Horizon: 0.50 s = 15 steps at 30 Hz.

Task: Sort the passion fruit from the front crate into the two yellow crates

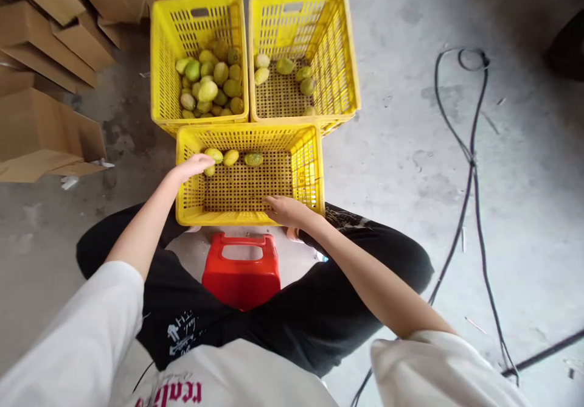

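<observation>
A low yellow plastic crate (250, 219) stands before my knees, with a few oval yellow-green fruits inside. My left hand (195, 166) reaches over its left wall, fingers stretched toward a yellow fruit (214, 155); a smaller-looking fruit (209, 170) shows just under the fingertips. Whether the fingers touch either one I cannot tell. To the right lie another yellow fruit (231, 157) and a darker green, mottled fruit (253, 159). My right hand (286, 210) hovers over the crate's near right part, fingers extended leftward, holding nothing visible.
Behind stand two more yellow crates: the left crate (154, 60) holds many fruits, the right crate (353, 60) several. A red plastic stool (241, 279) sits between my legs. Cardboard boxes (41, 127) are at left; a black cable (472, 163) lies on the floor at right.
</observation>
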{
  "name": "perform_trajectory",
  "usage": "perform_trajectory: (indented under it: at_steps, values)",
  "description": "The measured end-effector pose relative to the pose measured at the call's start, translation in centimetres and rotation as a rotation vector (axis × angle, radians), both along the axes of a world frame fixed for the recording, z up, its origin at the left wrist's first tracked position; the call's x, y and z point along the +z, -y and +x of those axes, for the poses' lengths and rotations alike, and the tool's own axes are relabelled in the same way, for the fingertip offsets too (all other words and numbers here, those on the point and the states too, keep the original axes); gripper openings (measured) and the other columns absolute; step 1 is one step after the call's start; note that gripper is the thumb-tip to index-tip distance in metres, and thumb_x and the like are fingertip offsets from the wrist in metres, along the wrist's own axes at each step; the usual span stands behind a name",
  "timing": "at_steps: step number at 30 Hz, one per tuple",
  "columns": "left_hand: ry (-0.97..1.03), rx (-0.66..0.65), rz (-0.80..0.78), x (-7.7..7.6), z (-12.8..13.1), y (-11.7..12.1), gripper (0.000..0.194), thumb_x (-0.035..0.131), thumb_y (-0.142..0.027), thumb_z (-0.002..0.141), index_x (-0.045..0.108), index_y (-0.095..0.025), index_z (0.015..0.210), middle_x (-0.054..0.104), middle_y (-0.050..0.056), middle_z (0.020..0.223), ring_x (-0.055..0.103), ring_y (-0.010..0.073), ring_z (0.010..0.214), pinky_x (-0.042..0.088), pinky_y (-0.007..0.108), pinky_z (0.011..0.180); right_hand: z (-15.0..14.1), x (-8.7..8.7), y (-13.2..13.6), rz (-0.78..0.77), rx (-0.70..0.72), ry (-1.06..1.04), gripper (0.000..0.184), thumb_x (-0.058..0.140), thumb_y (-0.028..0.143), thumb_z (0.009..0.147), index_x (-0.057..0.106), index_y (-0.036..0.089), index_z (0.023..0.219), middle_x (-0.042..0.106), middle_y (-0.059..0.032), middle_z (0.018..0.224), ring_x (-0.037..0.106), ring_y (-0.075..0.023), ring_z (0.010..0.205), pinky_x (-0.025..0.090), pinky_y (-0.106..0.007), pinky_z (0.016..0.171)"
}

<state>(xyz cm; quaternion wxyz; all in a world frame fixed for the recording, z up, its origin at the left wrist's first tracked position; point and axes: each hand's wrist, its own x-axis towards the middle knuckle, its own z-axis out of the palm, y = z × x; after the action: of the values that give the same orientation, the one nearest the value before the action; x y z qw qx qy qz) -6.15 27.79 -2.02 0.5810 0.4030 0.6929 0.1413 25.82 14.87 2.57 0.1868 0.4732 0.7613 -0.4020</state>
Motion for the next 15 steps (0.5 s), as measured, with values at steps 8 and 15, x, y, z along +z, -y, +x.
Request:
perform_trajectory:
  at_steps: [8,15]
  values:
    - [-0.156,-0.341,0.175,-8.5,-2.0,-1.1,0.036,0.089,-0.040,0.088,0.071,-0.021,0.113,0.072,0.013,0.113,0.047,0.0497,0.166,0.036,0.066,0.138,4.4,-7.7,-2.1,-0.347,0.129,0.165,0.040,0.070,0.019,0.105,0.084,0.015,0.142,0.083,-0.0232,0.145,0.082,-0.0399,0.135,0.067,-0.048,0.113]
    - [-0.299,-0.837,0.258,-14.1,1.3,-4.8,0.075,0.081,-0.029,0.085,0.064,-0.008,0.155,0.057,0.030,0.170,0.032,0.0532,0.174,0.013,0.066,0.147,1.0,-21.4,-13.9,-0.115,-0.246,-0.011,0.068,0.090,0.034,0.097,0.071,0.015,0.160,0.063,-0.0309,0.169,0.065,-0.0563,0.153,0.056,-0.074,0.128]
